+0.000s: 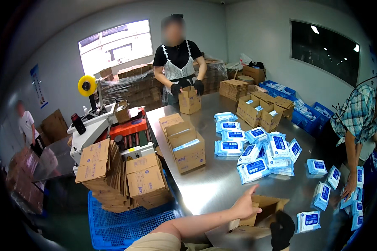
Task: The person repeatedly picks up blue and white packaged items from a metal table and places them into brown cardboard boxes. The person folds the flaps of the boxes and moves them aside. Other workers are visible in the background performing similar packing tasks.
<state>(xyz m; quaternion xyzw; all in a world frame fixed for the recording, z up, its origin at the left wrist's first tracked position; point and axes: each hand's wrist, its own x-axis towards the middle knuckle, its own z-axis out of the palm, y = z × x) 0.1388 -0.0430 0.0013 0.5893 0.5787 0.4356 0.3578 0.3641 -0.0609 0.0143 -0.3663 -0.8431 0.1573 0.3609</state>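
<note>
An open cardboard box (262,231) stands at the near edge of the metal table, its flaps up. My bare left hand (244,206) grips its left side, one finger stretched out toward the far side. My right hand (282,229), in a black glove, is by the box's right side; its fingers are dark and blurred. Just beyond the box lies a heap of blue-and-white wet wipe packs (276,152). One single wipe pack (308,221) lies to the right of my gloved hand.
Across the table (213,184), a person in black gloves handles a small carton (189,100). Another person at right reaches among wipe packs. Filled cartons (184,146) stand left of the heap. Flattened cartons (144,178) rest by a blue crate (113,228) and taping machine (130,131).
</note>
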